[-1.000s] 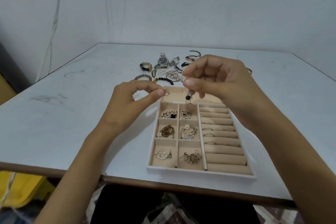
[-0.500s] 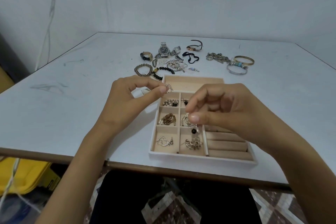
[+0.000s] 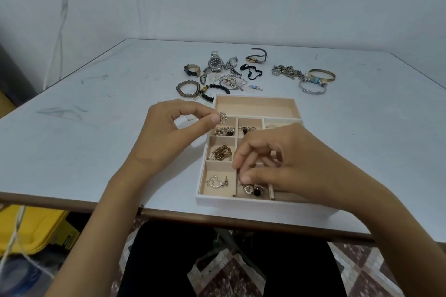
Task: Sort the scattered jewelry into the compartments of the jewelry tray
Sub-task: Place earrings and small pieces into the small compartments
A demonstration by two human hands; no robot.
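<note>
- The left hand (image 3: 176, 132) pinches a small silver heart-shaped earring (image 3: 222, 117) between thumb and forefinger, in the air over the upper left corner of the cream, white-rimmed jewelry tray (image 3: 217, 200). A slack pinch could drop it into the wrong compartment or onto the pale grey table (image 3: 96, 128).
- The right hand (image 3: 284, 166), fingers curled, sits low over the bottom middle compartment, where a black-bead drop earring (image 3: 253, 189) lies. Whether it grips that piece cannot be told.
- If the earring's hook snags a fingertip, raising the hand may drag it out or tangle it with its neighbours.
- The right forearm crosses the tray near the table's front edge, so a nudge could shift the tray.
- A steel-banded wristwatch (image 3: 215, 61) and a gold bangle (image 3: 322, 75) lie unsorted at upper centre.
</note>
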